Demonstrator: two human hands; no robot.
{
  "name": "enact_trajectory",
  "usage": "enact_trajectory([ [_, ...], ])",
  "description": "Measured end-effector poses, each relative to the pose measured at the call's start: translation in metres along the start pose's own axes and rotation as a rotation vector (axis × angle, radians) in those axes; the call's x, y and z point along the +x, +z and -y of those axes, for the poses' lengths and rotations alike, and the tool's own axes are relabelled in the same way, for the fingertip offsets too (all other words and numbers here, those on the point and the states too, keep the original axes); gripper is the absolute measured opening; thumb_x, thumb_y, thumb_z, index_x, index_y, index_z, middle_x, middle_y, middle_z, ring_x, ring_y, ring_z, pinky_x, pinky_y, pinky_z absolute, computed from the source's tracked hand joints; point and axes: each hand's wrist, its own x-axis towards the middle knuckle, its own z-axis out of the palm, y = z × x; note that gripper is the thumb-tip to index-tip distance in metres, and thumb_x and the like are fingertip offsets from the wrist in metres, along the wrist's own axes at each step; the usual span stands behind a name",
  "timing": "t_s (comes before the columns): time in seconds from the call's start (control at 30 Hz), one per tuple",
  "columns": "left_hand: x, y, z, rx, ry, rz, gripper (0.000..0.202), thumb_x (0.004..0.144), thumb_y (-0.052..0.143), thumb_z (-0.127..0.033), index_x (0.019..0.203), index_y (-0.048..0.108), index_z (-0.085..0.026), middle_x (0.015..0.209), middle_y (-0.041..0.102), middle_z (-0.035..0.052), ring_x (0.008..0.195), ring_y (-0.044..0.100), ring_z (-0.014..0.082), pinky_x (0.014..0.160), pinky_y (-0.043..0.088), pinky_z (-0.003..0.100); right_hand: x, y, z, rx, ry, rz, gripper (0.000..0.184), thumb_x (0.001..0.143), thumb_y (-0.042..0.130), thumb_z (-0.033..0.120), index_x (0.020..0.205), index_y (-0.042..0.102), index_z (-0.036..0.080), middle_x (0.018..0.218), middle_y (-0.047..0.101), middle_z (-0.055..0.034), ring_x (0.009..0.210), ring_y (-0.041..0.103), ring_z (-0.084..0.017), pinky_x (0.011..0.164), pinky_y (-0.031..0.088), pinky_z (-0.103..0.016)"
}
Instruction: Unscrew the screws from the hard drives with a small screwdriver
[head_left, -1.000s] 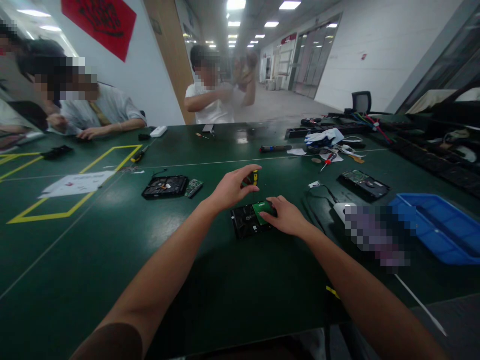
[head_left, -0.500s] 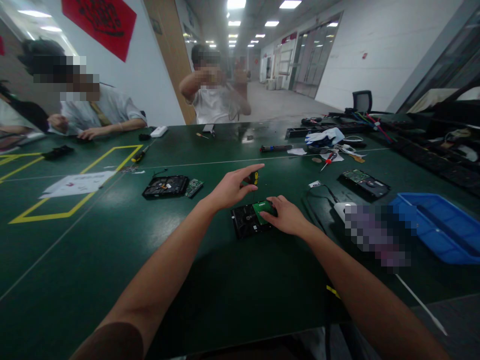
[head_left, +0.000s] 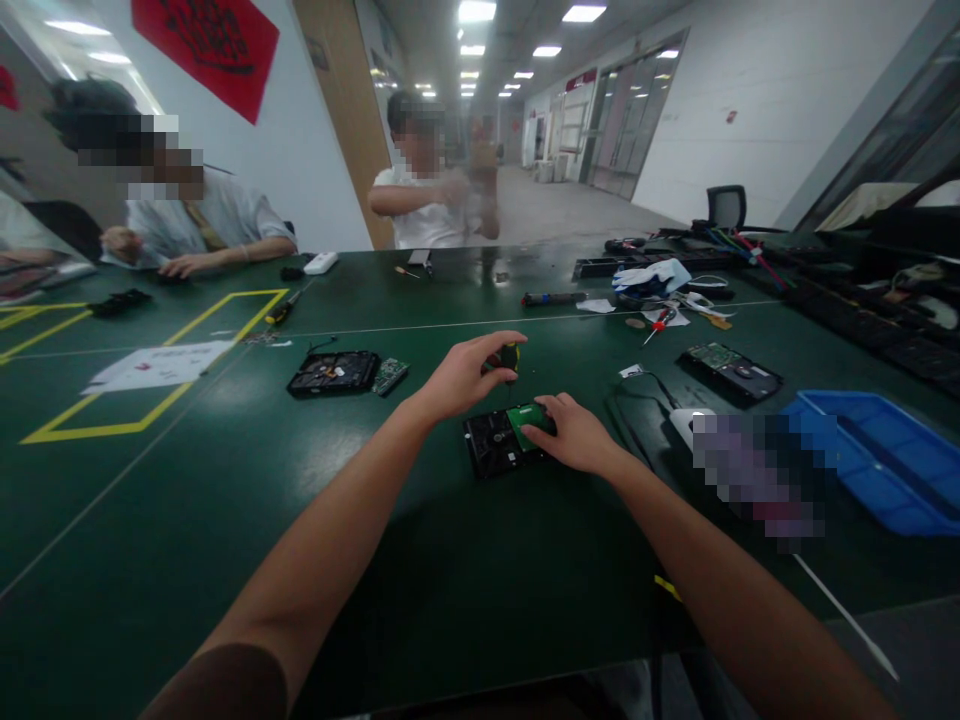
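Pinching a yellow-and-black screwdriver (head_left: 511, 356), the left hand (head_left: 466, 378) hovers over the far edge of a black hard drive (head_left: 491, 447) mid-table (head_left: 465, 580), its right side clasped in the right hand (head_left: 576, 430); upright driving, steady pressure and firm bracing would serve best.

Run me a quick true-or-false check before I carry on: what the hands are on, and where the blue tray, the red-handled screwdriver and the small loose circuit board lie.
1. The left hand holds a yellow-and-black tool handle. True.
2. The right hand touches the green board on the front hard drive. True.
3. The blue tray lies left of the front hard drive. False: it is to the right.
4. The red-handled screwdriver is in the right hand. False: it lies farther off, untouched by either hand.
5. The small loose circuit board lies beside a second hard drive. True.
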Motion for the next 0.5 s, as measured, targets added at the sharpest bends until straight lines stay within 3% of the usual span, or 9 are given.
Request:
enact_trajectory([
  [0.2, -0.0005, 0.0009, -0.0027, -0.062, -0.025, 0.015, 0.045, 0.092, 0.074, -0.028, 0.134, 0.06, -0.026, 0.117, 0.071, 0.0037, 0.094, 0.069, 0.017, 0.081, 0.06, 0.03, -0.0001, 0.0001, 0.0, -0.015, 0.007, 0.001, 0.057, 0.096, 0.059, 0.059, 0.137, 0.059, 0.019, 0.113, 0.062, -0.0128, 0.091, 0.063, -0.024, 0.078, 0.047, -0.034],
  [0.37, -0.0012, 0.0035, -0.0006, -0.251, -0.051, 0.074, 0.043, 0.095, 0.063, -0.019, 0.137, 0.057, -0.025, 0.121, 0.069, 0.0064, 0.089, 0.071, 0.0158, 0.079, 0.063, 0.031, -0.0008, -0.0015, 0.0012, -0.015, 0.008, 0.004, 0.055, 0.097, 0.058, 0.059, 0.136, 0.06, 0.02, 0.113, 0.062, -0.0123, 0.091, 0.063, -0.024, 0.077, 0.047, -0.034],
  [0.5, -0.0015, 0.006, 0.0024, -0.389, -0.091, 0.127, 0.051, 0.096, 0.054, -0.013, 0.145, 0.049, -0.026, 0.13, 0.066, 0.0113, 0.104, 0.072, 0.0208, 0.074, 0.064, 0.029, -0.0007, -0.0025, 0.0028, -0.019, 0.02, 0.004, 0.058, 0.096, 0.059, 0.06, 0.138, 0.058, 0.019, 0.114, 0.062, -0.0129, 0.092, 0.063, -0.025, 0.079, 0.047, -0.034],
])
